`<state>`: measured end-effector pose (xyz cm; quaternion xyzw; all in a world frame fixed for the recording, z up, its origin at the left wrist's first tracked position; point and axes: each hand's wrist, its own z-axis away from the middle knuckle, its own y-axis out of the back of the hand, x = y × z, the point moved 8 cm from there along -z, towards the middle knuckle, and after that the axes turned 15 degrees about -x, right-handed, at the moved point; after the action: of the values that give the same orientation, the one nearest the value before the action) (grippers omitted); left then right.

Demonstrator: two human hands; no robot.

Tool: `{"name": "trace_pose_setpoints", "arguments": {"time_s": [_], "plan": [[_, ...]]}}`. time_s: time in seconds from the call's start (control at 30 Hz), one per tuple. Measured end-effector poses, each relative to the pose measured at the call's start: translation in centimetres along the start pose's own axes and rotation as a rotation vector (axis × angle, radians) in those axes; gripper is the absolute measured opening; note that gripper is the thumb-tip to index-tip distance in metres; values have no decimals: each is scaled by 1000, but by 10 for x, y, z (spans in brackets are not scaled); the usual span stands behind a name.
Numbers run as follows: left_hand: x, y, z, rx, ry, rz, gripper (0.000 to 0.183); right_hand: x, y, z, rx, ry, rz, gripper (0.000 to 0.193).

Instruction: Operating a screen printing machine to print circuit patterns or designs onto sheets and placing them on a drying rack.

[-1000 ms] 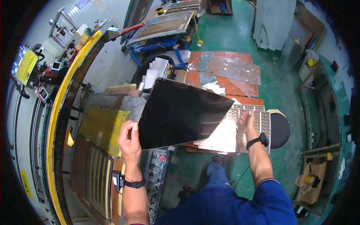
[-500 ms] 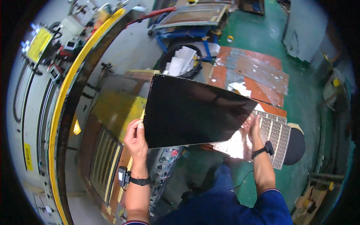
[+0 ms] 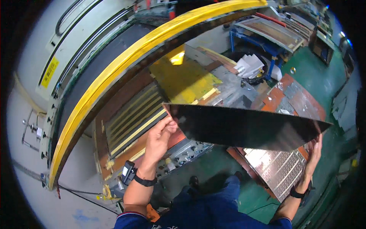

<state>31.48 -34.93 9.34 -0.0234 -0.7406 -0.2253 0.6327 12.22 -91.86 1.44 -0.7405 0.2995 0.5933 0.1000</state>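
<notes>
A thin, glossy black sheet (image 3: 244,126) is held up in front of me by both hands, tilted so that its face looks narrow. My left hand (image 3: 162,133) pinches its left edge, thumb against the coppery rim. At the right end, my right hand (image 3: 314,152) grips the edge with its fingers running up along it; part of the grip is hidden. Below the sheet's right half lie patterned panels (image 3: 284,171) with rows of small rectangles and a shiny coppery area. Left of my left hand is a dark plate (image 3: 133,114) with pale yellow strips, on the machine bed.
A yellow-edged frame (image 3: 126,53) arches over the machine bed at the left. On the bed lies a yellow sheet (image 3: 183,82). A control panel with knobs (image 3: 187,154) lines its near edge. Beyond stand a bin of white paper (image 3: 249,66) and a blue-legged table (image 3: 263,49).
My view has swung left toward the machine. The black sheet has tipped from a broad face to a narrow slant, and both hands still hold its ends.
</notes>
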Motion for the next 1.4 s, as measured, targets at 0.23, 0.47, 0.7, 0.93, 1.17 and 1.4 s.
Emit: {"name": "trace_pose_setpoints", "arguments": {"time_s": [0.23, 0.47, 0.7, 0.93, 1.17, 1.4], "plan": [[4, 47, 82, 187, -247, 534, 43, -119, -39, 35, -109, 396, -28, 65], [-35, 100, 172, 268, -366, 685, 50, -116, -126, 48, -485, 371, -600, 74], [-62, 177, 270, 364, -383, 498, 63, -126, -264, 48, -916, -186, -957, 67], [-104, 237, 294, 442, -303, 459, 64, -108, -391, -1, -840, -217, -492, 20], [-156, 359, 283, 605, 73, 493, 55, -143, -547, -34, -992, -34, -560, 22], [-208, 410, 266, 708, 187, 245, 54, -133, -610, -73, -851, 170, -385, 31]]}}
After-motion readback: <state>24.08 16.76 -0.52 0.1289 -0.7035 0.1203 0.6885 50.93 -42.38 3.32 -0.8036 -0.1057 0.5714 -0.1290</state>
